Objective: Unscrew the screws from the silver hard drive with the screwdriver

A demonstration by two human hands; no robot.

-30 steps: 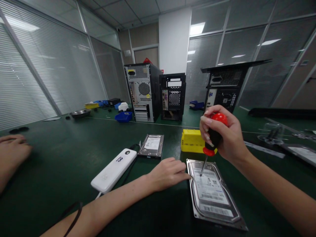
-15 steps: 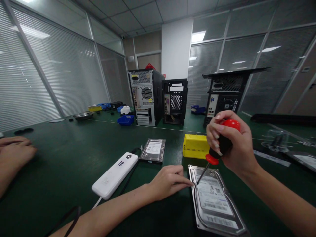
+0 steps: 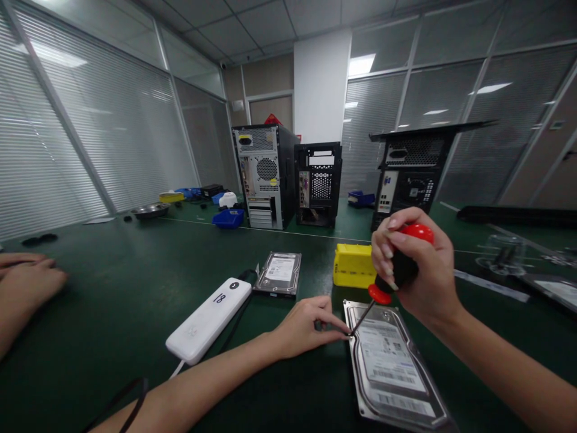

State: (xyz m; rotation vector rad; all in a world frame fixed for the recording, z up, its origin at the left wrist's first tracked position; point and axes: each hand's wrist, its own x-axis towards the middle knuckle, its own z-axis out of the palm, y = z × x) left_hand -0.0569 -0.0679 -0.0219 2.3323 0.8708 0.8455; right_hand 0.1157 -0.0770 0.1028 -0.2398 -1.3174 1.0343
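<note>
A hard drive (image 3: pixel 392 367) lies label up on the dark green table in front of me. My right hand (image 3: pixel 417 264) is wrapped round a screwdriver (image 3: pixel 378 293) with a red and black handle, its shaft slanting down to the left. The tip meets the drive's left edge, right by the fingertips of my left hand (image 3: pixel 311 328). There the left thumb and index finger are pinched together; whatever they hold is too small to make out. Behind the drive stands a yellow box (image 3: pixel 354 266), close to the right hand.
A second hard drive (image 3: pixel 279 273) and a white power bank (image 3: pixel 210 320) with a cable lie to the left. Computer cases (image 3: pixel 288 180) stand at the back, with a blue tray (image 3: pixel 228 219) beside them. Another person's hand (image 3: pixel 29 282) rests at the left edge.
The screwdriver and my right hand have shifted left and slightly down. Its tip has gone from the label area to the drive's left edge, at my left fingertips.
</note>
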